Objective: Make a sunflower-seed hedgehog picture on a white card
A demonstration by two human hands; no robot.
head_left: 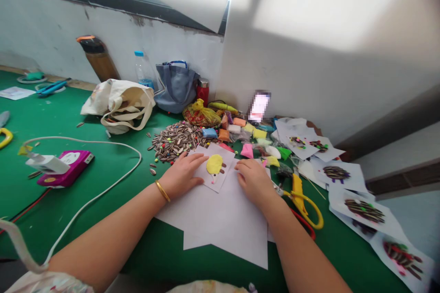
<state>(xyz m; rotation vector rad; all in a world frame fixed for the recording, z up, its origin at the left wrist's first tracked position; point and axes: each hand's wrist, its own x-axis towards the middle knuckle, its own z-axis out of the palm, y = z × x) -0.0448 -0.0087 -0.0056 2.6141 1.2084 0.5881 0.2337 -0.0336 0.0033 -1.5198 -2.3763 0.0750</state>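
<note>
A small white card (216,185) lies on larger white sheets of paper (223,226). On the card is a yellow clay hedgehog shape (215,164) with a pale face, a pink bit at its tip and two brown feet along one side. My left hand (183,173) rests flat on the card's left edge, fingers spread, a gold bangle at the wrist. Just right of the card, my right hand (252,178) lies on the paper with fingers curled; whether something is in them is hidden. Beyond the card sits a pile of striped sunflower seeds (178,139) with coloured beads.
Packets of coloured clay (234,129) lie behind my right hand. Yellow-handled scissors (299,192) are by my right forearm. Finished seed-picture cards (364,210) line the right edge. A white cable (137,165) and a purple power box (65,169) lie left; bags (175,87) stand behind.
</note>
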